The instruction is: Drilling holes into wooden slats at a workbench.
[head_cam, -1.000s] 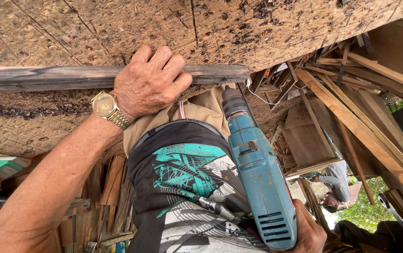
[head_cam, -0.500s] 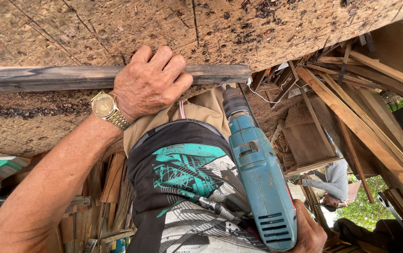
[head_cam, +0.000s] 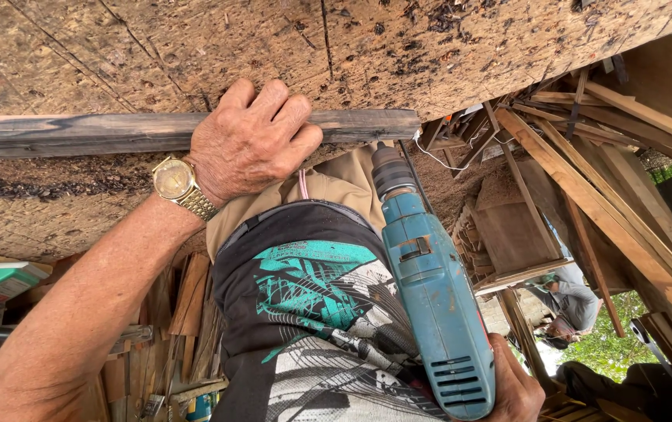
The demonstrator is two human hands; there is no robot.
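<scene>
Holding the dark wood strip (head_cam: 117, 133) flat on the big rough board (head_cam: 430, 47), left hand (head_cam: 250, 144) at 12 o'clock, grip pressed closed over the strip. Blue drill (head_cam: 434, 289) at 5 o'clock, nose pointing up at the strip's end, right hand (head_cam: 516, 387) wrapped tight on its back. Best to keep the drill straight, push slow, keep fingers (head_cam: 293, 117) well away from the tip.

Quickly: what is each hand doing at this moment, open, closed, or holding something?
Left hand: closed over the grey wooden strip, pressing it on the board.
Right hand: holding the rear of the blue drill.
</scene>
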